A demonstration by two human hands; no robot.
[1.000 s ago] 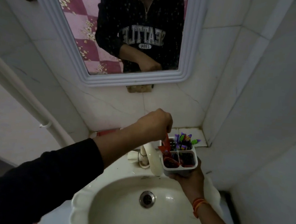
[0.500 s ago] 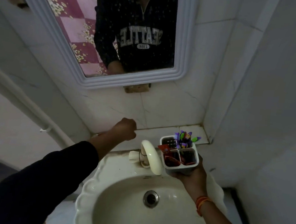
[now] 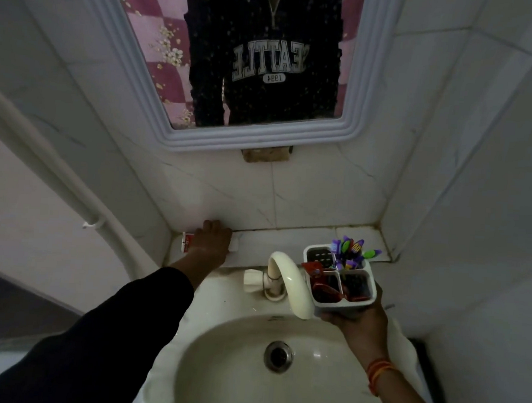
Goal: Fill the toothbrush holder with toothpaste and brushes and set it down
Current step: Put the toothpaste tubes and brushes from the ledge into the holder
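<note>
My right hand (image 3: 360,324) holds a white four-compartment toothbrush holder (image 3: 342,305) from below, above the right side of the sink. Several purple and green toothbrushes (image 3: 350,250) stand in its back right compartment. A red toothpaste tube (image 3: 315,269) pokes out of the front left compartment. My left hand (image 3: 211,238) lies far to the left on the tiled ledge, closed over a second toothpaste tube (image 3: 187,242), white and red, whose two ends show on either side of the hand.
A cream sink (image 3: 204,372) with a curved faucet (image 3: 288,280) sits below. The white tiled ledge (image 3: 287,237) runs along the back wall to the right corner. A framed mirror (image 3: 256,138) hangs above. A white pipe (image 3: 42,169) slants down the left wall.
My left hand left the holder, where it had put the red tube, and moved left to the ledge onto another tube. The holder stayed in my right hand.
</note>
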